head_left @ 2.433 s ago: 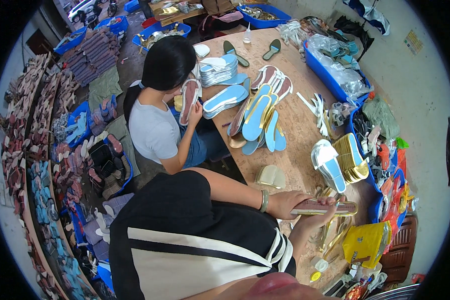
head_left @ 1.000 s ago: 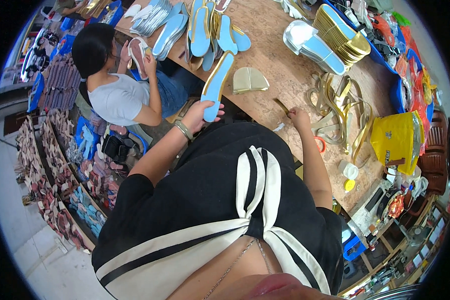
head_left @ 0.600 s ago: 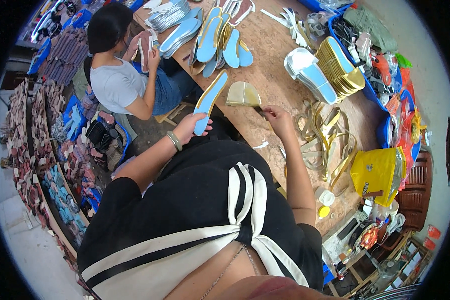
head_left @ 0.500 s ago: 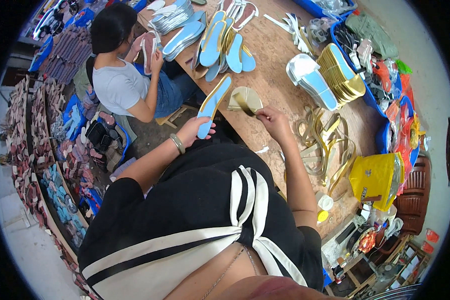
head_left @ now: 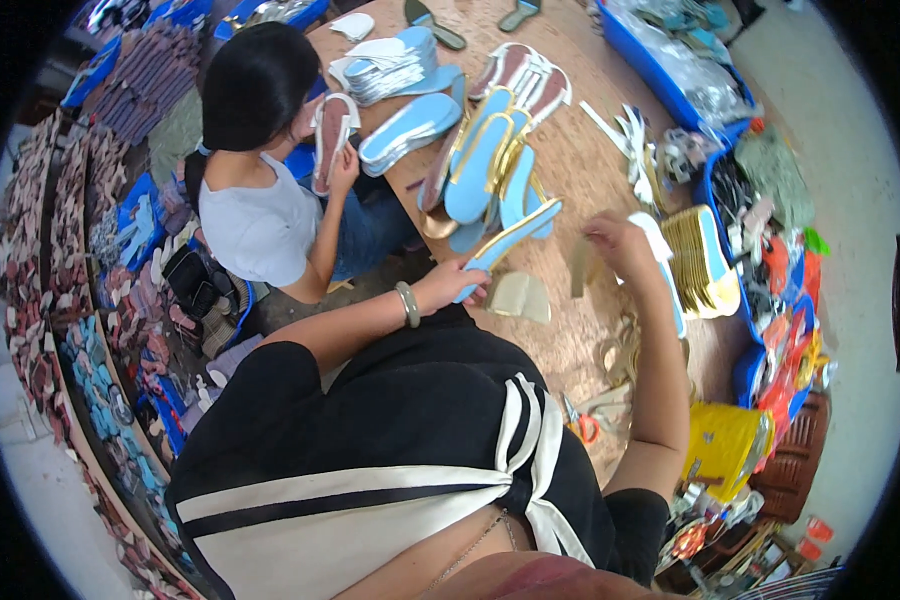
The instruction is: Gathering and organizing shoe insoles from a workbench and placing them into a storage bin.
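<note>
My left hand (head_left: 452,288) is closed round the heel end of a light blue insole with a gold edge (head_left: 518,235), held tilted over the table's edge. My right hand (head_left: 618,245), raised over the table, pinches a short gold strip (head_left: 579,268) that hangs down, blurred by motion. Between my hands, a flat beige-gold piece with a rounded edge (head_left: 520,297) lies on the wooden table (head_left: 560,345). Beyond the held insole is a heap of blue, gold-rimmed insoles (head_left: 482,165). Next to my right hand stands a row of gold-edged insoles (head_left: 698,265).
At the left, a seated co-worker (head_left: 260,220) holds a brown sole with white straps (head_left: 332,150). Orange-handled scissors (head_left: 587,428) and gold strips (head_left: 618,355) lie nearer me. A yellow bag (head_left: 722,448) and blue bins (head_left: 710,165) line the right side.
The view has shifted. My right hand has moved away from the beige-gold piece, to the right, carrying the strip. The insole in my left hand has turned and now leans more to the right.
</note>
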The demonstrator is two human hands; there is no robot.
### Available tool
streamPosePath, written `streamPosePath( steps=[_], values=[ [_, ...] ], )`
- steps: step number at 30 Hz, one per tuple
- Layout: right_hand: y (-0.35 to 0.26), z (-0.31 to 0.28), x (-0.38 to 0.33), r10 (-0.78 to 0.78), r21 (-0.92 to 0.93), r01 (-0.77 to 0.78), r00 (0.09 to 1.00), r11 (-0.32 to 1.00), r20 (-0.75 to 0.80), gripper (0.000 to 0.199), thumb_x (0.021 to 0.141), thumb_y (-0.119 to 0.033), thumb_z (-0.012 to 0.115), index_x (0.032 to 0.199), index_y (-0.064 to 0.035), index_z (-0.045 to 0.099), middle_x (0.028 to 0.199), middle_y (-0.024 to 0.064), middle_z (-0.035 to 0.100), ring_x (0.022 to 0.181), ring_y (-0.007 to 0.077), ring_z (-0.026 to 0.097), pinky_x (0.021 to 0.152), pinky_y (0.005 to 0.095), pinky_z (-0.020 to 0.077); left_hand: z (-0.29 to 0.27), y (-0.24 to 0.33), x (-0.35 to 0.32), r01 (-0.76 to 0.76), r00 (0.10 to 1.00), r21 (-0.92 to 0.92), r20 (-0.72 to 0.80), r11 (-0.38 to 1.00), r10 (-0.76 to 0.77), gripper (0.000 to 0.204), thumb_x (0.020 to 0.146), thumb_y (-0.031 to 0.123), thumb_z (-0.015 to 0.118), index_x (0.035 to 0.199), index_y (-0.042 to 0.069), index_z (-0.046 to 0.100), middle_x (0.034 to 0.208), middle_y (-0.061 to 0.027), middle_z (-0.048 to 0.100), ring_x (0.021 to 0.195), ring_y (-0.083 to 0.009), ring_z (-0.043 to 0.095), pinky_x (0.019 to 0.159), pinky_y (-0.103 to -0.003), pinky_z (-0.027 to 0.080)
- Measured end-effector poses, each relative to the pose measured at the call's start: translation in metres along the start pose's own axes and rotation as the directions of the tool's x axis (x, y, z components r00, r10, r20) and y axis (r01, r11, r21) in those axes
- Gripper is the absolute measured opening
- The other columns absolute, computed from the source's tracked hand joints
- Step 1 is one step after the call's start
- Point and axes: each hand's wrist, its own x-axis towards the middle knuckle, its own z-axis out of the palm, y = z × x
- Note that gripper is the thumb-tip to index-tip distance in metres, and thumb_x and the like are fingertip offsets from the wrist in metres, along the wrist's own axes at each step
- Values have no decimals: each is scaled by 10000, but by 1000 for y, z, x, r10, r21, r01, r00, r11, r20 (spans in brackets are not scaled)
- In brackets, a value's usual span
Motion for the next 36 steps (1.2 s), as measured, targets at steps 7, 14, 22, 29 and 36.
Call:
streamPosePath(
  steps=[7,14,22,29,36],
  values=[
    [118,-48,102,190,-429,-316,931,846,-310,388,719,-49,611,1106,-70,585,1159,160,569,1068,352,533,887,386,448,-27,52,29,-59,997,-71,42,996,62,329,875,206,511,1149,24,501,1024,-65,594,872,-156,599,702,-275,496],
    [66,25,119,505,21,-505,863,863,0,549,813,-335,635,1254,-39,493,1058,148,629,841,263,632,805,363,465,-42,75,68,-169,972,-124,143,978,186,277,914,148,467,1148,6,502,1035,-95,599,904,-165,607,739,-309,498],
    [-29,132,93,690,818,-401,724,413,6,767,777,-110,635,1400,-32,196,1084,117,494,937,205,525,796,308,455,-33,84,116,-524,832,646,248,555,496,484,774,246,640,1157,9,461,1017,-201,557,918,-384,560,792,-404,458],
    [-7,119,50,837,989,-83,544,125,-60,506,809,61,542,1295,54,403,1128,121,576,975,179,584,831,294,479,-87,154,129,-502,858,517,399,693,324,407,835,200,614,1190,32,506,1022,-106,568,924,-176,579,799,-306,467],
    [-3,127,-15,881,989,146,472,-35,-39,368,825,17,517,1192,38,500,1027,108,618,897,190,616,775,293,514,-246,199,196,328,397,928,-305,176,866,676,776,134,579,1389,114,297,1456,-138,212,1366,-333,135,1068,-561,144]
  ],
)
